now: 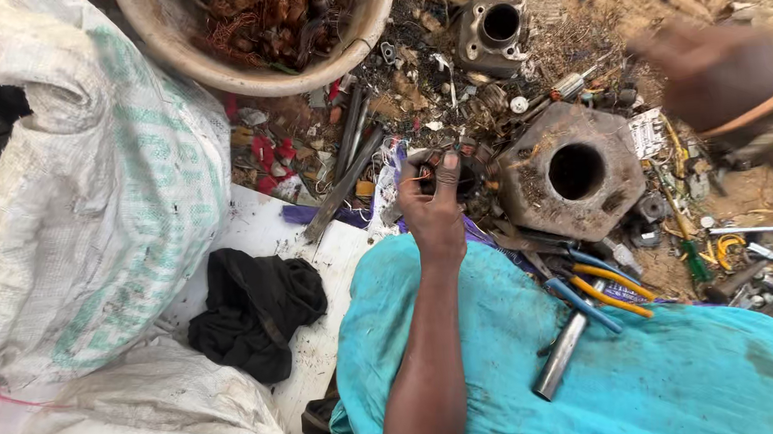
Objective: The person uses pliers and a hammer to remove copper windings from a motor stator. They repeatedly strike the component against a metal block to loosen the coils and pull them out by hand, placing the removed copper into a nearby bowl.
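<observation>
1. Nearest, a turquoise cloth [592, 365] covers the person's lap and carries loose tools: a steel tube [558, 357] and pliers with blue and yellow handles [601, 291], lying near its far edge.
2. The left hand [435, 207] reaches out over the far edge of that cloth. Its grip is pressed around a small motor stator [457, 170], a dark iron ring wound with copper wire, thumb on the near side and fingers curled over the far rim.
3. The stator sits just off the ground, touching or almost touching the rusty hexagonal block [572, 174] to its right.
4. Handling, as I judge it: the iron core is stiff and heavy for its size, so a firm hold on the outer ring suits it. The copper windings are thin, springy and sharp at cut ends, and they bend or snap easily, so they are a poor place to hold.
5. To the left lie a black rag [254, 310] on a white board [253, 225] and a woven sack [90, 190].
6. The right hand [717, 72] is raised at the right edge, blurred; I cannot tell whether its grip is spread or pressed together.
7. Farthest, a beige basin [261, 73] holds tangled copper scrap, beside a grey metal casting [493, 32].
</observation>
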